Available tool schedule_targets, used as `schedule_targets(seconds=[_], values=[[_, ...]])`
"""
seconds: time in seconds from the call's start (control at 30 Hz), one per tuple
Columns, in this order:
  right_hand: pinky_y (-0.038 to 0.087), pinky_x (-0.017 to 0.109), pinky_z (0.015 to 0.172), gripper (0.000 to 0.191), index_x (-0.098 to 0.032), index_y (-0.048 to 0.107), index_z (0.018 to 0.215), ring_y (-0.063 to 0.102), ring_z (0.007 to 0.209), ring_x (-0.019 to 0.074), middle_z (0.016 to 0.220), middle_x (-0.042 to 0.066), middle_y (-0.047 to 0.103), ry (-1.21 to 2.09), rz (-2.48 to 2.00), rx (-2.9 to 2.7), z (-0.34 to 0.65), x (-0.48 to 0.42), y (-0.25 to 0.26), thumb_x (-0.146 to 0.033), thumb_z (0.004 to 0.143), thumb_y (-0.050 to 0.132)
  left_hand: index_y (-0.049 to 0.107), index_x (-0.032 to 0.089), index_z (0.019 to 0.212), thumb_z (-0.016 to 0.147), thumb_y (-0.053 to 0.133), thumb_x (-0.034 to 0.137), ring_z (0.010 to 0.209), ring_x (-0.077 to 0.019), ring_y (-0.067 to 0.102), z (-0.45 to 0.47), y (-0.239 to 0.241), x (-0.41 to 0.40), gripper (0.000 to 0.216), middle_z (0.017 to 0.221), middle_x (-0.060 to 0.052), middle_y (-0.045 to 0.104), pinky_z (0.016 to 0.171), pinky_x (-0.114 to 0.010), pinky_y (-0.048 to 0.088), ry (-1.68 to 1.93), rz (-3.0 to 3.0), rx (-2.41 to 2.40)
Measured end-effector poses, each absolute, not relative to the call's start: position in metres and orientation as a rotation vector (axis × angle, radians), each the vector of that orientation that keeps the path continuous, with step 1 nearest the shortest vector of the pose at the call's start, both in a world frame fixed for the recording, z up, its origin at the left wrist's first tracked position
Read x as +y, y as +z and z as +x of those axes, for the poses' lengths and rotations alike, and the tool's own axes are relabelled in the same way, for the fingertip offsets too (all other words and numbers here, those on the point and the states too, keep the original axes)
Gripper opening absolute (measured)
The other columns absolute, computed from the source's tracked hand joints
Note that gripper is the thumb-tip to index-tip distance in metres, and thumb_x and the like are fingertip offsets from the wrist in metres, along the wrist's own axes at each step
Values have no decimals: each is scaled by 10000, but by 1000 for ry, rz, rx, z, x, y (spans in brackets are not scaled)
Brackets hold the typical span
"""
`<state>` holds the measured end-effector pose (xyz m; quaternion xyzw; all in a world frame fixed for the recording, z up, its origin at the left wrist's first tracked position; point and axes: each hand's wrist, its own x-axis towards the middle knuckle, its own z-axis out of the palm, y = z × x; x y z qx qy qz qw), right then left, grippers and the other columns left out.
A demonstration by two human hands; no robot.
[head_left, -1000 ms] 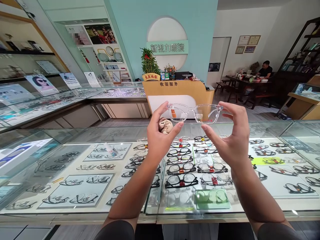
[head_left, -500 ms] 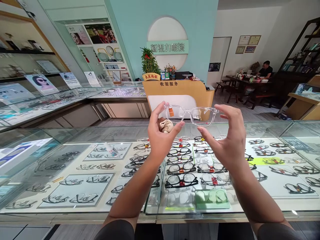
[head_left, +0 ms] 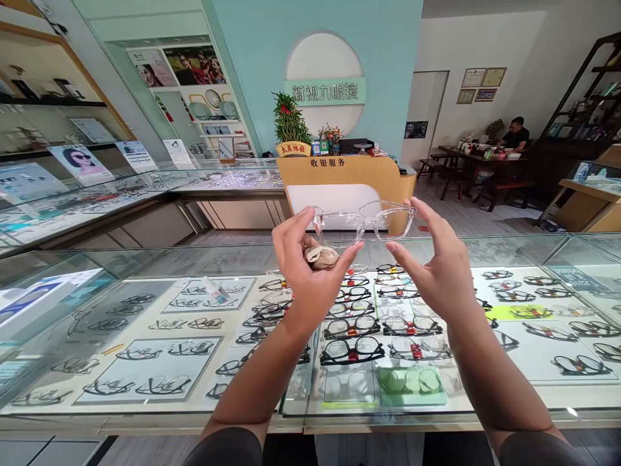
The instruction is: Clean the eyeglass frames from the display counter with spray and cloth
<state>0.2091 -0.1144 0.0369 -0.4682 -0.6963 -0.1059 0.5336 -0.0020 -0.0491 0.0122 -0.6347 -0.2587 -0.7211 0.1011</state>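
Head view, the only one. Teal wall (head_left: 388, 39) at the back, light-wood cashier desk (head_left: 392, 171) in front of it, long glass-topped display counter (head_left: 145, 421) across the near side. Rows of spectacles in it, incl. a bold black-rimmed pair (head_left: 352, 348) with a red tag, below the hands.

Clear, transparent-framed eyeglasses (head_left: 367, 221) are up in the air above the counter's far edge, between both hands, well apart from the glass.

Left hand (head_left: 313, 278): index fingertip at one outer corner of the frame, thumb by the lower rim, so a light pinch. Same hand also has a bunched beige cloth (head_left: 321, 257) tucked under the curled fingers.

Right hand (head_left: 436, 272): index at the other outer corner, thumb below the rim. Can't tell if that thumb touches; clear plastic-looking rim is hard to read there.

Risks, my judgement: hold is fingertips only, so a slip at either corner could drop the frame onto the counter top or over its far edge. Hands pulling unevenly could twist the bridge or splay a hinge. Thumb creeping inward would smudge a lens. Cloth shares the left grip; if it slides, those fingers may shift to catch it and loosen that side.
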Motion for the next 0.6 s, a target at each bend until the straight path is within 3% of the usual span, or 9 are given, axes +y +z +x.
schedule_targets(seconds=[0.33, 0.6], values=[[591, 598, 1123, 684, -339, 473, 1631, 662, 1411, 353, 1584, 120, 656, -217, -1145, -1654, 209, -115, 37, -369, 1002, 739, 536, 302, 1536, 805, 961, 435, 961, -179, 661, -2, 15, -53, 856, 1380, -109, 567, 664, -291, 542, -2046, -1854, -744], [595, 593, 1116, 681, -321, 475, 1643, 672, 1397, 358, 1588, 130, 654, -205, -1169, -1662, 209, -115, 36, -368, 1010, 721, 519, 290, 1559, 792, 971, 436, 1136, -252, 689, -2, 15, -54, 902, 1402, -130, 579, 634, -266, 522, -1972, -1808, -666]])
